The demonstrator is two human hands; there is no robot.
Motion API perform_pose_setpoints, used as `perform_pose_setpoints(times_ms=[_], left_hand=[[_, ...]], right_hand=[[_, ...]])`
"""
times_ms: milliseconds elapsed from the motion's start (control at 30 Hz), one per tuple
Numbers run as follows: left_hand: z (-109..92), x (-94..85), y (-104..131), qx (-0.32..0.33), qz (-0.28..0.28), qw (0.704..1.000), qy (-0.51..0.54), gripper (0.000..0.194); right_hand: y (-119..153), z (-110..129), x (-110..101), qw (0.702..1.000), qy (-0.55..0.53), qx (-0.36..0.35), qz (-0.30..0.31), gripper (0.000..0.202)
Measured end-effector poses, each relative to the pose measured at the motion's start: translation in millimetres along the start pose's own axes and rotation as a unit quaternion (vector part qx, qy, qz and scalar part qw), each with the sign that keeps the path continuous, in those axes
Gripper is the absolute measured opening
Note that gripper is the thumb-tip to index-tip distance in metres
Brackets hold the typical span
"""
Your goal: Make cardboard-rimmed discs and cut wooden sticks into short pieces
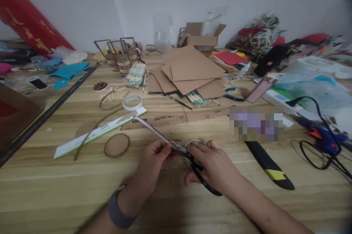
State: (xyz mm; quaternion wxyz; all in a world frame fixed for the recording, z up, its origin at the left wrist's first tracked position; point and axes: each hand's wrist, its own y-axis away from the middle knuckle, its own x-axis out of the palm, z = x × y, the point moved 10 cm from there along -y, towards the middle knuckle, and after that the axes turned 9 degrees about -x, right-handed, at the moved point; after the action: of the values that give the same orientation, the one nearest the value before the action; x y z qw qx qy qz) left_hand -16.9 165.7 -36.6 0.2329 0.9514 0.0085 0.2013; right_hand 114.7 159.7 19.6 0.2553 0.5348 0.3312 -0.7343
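Between its thumb and fingers my left hand (154, 162) pinches a narrow cardboard strip (152, 129), pale along one face, that runs off up and to the left. My right hand (213, 164) is closed on black-handled scissors (202, 179), whose blades reach the strip's near end beside my left fingertips. Whether the blades are fully closed is hard to make out. Just behind my right fingers lies a roll of tape (194, 142), partly covered. To the left, a round cardboard disc (117, 145) with a ridged edge rests on the table.
A white-and-green strip (90, 138) and a tape roll (132, 102) lie left. Cardboard sheets (192, 67) are stacked behind, near small barrel-like buckets (123, 63). At right are a black-and-yellow cutter handle (271, 166) and a blue glue gun (324, 140) with a looping cord.
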Motion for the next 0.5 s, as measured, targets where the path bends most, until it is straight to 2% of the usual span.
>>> perform_pose_setpoints(times_ms=[500], left_hand=[[12.4, 9.6, 3.9, -0.033, 0.034, 0.999, 0.018, 0.025]], right_hand=[[-0.6, 5.3, -3.6, 1.000, 0.015, -0.007, -0.023, 0.060]])
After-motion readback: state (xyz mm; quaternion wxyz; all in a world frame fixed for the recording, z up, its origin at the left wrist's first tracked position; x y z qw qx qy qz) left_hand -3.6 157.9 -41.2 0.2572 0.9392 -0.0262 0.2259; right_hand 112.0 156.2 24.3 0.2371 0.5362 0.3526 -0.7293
